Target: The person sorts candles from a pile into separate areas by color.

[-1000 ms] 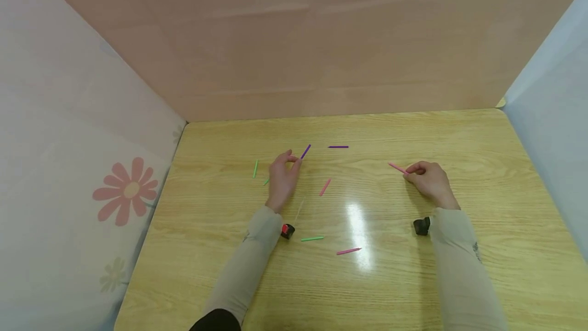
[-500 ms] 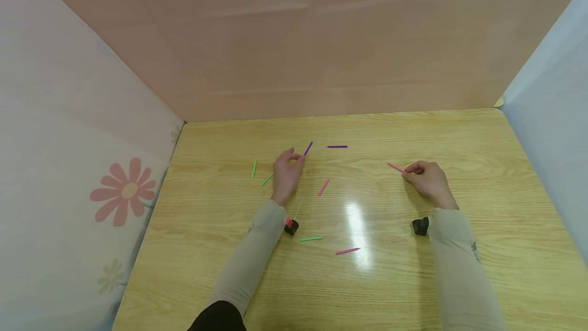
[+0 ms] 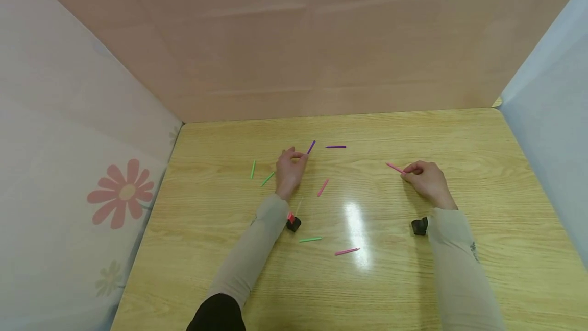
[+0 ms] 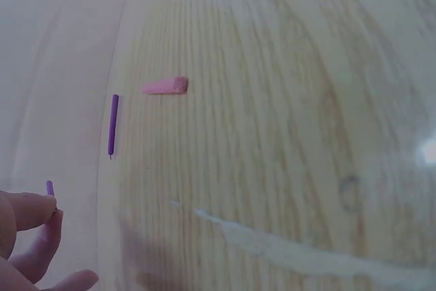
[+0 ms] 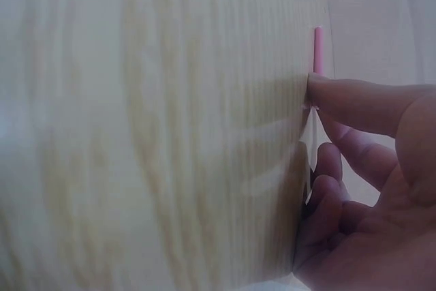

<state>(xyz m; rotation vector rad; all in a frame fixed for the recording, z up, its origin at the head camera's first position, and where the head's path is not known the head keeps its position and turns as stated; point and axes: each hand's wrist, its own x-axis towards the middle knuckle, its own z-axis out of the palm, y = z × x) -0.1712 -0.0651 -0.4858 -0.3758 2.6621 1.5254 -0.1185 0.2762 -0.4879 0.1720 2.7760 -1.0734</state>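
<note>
Left hand (image 3: 289, 172) pinches purple stick (image 3: 311, 147); right hand (image 3: 424, 180) pinches pink stick (image 3: 395, 168)

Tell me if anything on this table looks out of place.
Nothing damaged. Coloured sticks lie scattered at all angles on the table. The left hand pinches a purple stick; the right hand pinches a pink stick.

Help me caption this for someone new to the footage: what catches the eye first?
Short coloured sticks lie scattered on a wooden table: green ones at the left, pink ones near the middle. The left hand pinches a purple stick, with another purple stick lying just beyond it. The right hand pinches a pink stick at the right.
</note>
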